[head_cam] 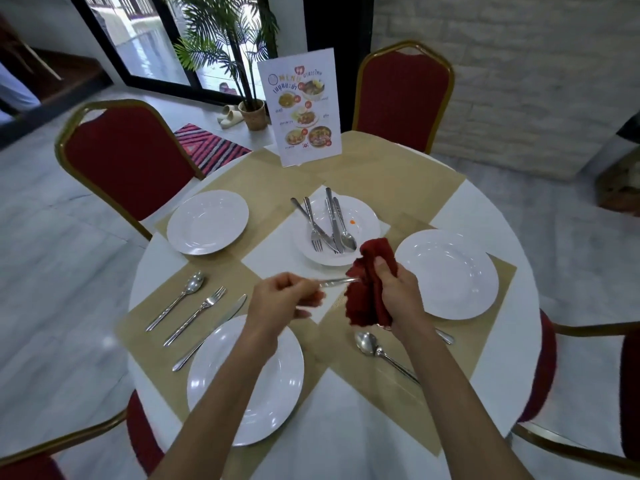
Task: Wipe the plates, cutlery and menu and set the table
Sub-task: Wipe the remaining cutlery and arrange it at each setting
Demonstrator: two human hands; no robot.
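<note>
While the left hand (284, 299) pinches the handle of one utensil (337, 281) and the fingers of the right hand (398, 292) clench a red cloth (370, 296) round its other end at mid-frame, the job looks about half done: the lower-left plate (242, 386) has spoon (188, 289), fork (204, 306) and knife (214, 327), the right plate (450, 271) a second spoon (369, 342), the upper-left plate (207, 221) nothing, and more cutlery (332, 226) waits on the centre plate (363, 216) below the standing menu (301, 105).

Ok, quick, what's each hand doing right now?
Left hand: gripping a slim silver metal cutlery piece.
Right hand: gripping a crumpled dark red cloth around that piece's tip.
</note>
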